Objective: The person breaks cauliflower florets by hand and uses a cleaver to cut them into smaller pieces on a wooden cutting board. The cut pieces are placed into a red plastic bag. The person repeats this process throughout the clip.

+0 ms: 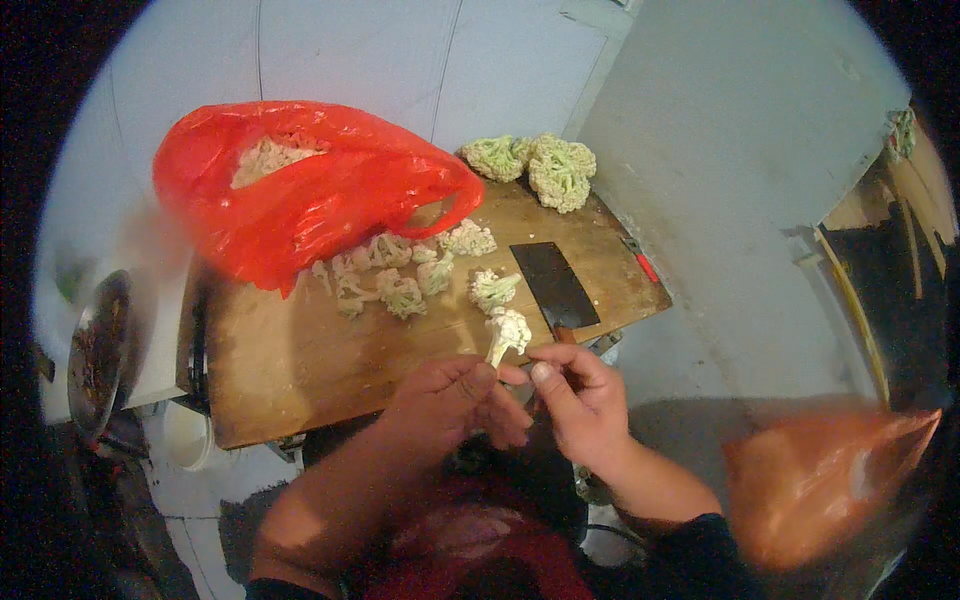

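My left hand [461, 394] pinches a cauliflower floret [511, 331] by its pale stem, head up, above the near edge of a wooden board [330, 382]. Just right of the stem is my right hand [581, 401], thumb and forefinger brought close together; whether something small is between them cannot be made out. A loose floret [493, 290] lies on the board beyond the held one. More cut florets [401, 292] are scattered to its left. The cleaver [555, 285] rests flat at the right, its blade dark and its wooden handle toward me, partly hidden by my right hand.
A red plastic bag [322, 187] with cauliflower pieces inside covers the board's back left. Larger cauliflower chunks [559, 172] sit at the back. A red-handled knife [641, 262] lies along the right edge. An orange-brown bag [817, 480] stands at lower right, a pan [101, 352] at far left.
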{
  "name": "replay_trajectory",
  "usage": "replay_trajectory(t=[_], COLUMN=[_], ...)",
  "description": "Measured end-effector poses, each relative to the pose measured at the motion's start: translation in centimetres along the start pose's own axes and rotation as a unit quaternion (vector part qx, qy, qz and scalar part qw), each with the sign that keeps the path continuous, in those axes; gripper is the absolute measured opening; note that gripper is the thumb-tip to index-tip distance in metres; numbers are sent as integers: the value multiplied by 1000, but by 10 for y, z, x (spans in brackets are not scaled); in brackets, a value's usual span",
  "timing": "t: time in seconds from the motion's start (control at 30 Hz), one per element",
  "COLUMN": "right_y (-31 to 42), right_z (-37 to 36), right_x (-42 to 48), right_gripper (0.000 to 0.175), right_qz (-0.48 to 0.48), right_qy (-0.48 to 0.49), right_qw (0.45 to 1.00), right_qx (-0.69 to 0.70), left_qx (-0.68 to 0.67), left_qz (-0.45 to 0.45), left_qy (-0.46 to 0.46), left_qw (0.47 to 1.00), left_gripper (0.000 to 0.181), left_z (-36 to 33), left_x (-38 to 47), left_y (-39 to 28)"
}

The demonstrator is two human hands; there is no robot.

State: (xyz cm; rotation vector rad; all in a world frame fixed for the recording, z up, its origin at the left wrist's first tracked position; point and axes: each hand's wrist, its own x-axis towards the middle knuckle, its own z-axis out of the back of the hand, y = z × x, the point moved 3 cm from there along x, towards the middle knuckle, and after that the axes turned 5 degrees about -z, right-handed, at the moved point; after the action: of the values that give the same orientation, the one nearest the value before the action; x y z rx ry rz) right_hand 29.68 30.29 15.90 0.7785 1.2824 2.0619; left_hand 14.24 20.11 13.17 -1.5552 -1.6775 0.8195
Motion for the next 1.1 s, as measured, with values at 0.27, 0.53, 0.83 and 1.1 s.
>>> replay_trajectory(t=[0.27,0.53,0.83,1.1], right_y=[17,22,167,115], right_z=[-53,-78,-214,-204], right_x=[23,54,252,260], right_gripper=[44,43,46,36], right_qz=[-127,-76,102,170], right_qy=[167,91,133,132], right_qw=[910,986,975,944], right_qx=[357,120,-147,-249], left_qx=[68,447,396,542], left_qz=[69,-199,-124,-94], left_qy=[-20,-539,-711,-630], left_qw=[995,685,568,548], left_gripper=[40,15,8,21], left_z=[23,185,183,207], left_x=[-26,-212,-398,-375], left_y=[-20,1,16,39])
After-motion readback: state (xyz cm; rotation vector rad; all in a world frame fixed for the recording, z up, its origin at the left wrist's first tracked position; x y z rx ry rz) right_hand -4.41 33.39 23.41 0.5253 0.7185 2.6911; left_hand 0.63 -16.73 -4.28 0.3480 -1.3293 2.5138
